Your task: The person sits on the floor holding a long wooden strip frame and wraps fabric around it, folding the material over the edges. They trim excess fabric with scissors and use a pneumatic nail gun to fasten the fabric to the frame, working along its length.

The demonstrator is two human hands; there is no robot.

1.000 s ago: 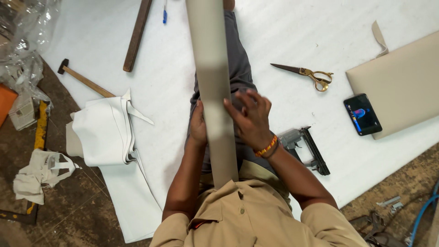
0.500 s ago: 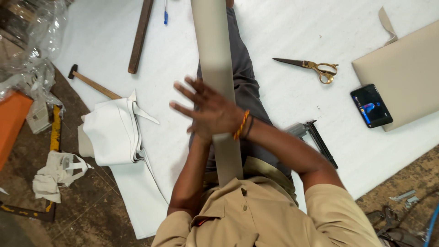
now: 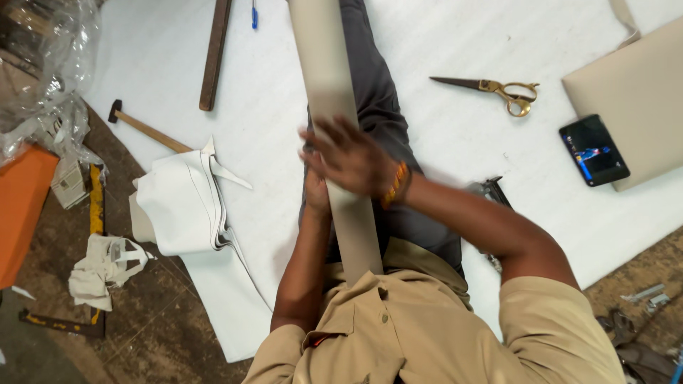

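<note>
- Long beige panel (image 3: 329, 107) lying along the lap, over the white floor sheet (image 3: 455, 142).
- Right hand (image 3: 352, 158) spread flat on top; left hand (image 3: 315, 192) gripping its edge underneath.
- Could slide sideways if pressed unevenly, probably.

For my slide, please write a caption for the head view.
Right hand flat on a long beige padded panel, left hand beside it.

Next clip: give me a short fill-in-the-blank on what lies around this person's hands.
1. The right hand lies spread on a long beige ____.
2. The scissors have ____-coloured handles.
3. The phone rests on a flat ____ panel.
4. The hammer has a ____ handle.

Missing words: roll; gold; beige; wooden
</note>
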